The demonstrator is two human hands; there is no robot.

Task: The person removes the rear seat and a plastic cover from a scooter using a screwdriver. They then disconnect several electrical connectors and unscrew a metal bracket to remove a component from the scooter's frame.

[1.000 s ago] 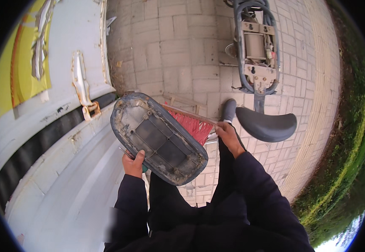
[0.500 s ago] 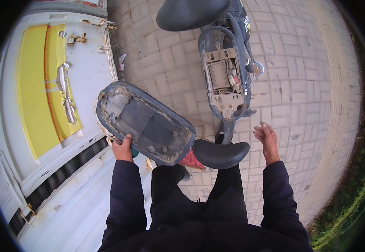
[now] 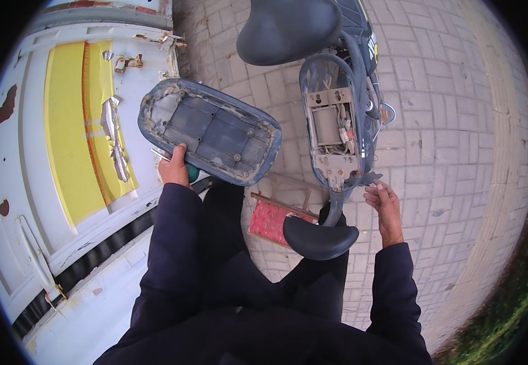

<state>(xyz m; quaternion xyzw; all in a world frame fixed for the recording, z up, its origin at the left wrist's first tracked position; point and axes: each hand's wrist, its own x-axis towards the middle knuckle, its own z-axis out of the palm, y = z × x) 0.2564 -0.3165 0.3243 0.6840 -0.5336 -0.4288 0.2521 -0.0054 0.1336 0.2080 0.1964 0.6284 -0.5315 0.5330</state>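
Observation:
My left hand [image 3: 174,168] grips the lower edge of a long oval seat [image 3: 206,134], tilted with its dusty plastic underside toward me. In the same hand is a screwdriver [image 3: 192,173], its green handle and thin metal shaft showing beside the fingers. The open frame of an electric bike [image 3: 305,82] stands in front of me, slightly to the right, with a metal controller box [image 3: 325,125] and wires inside. My right hand [image 3: 384,204] hangs open beside the lower end of that frame, fingers loosely stretched, holding nothing.
The bike's large black saddle [image 3: 288,30] is at the far end, a smaller black pad [image 3: 320,243] at the near end by my legs. A red-topped low stool [image 3: 276,219] stands between. White metal panels [image 3: 20,152] flank the left; brick paving [image 3: 440,152] spreads right.
The seat and my left hand have moved away from my body, showing more of the red stool. My left leg has shifted left. My right hand stays open beside the bike.

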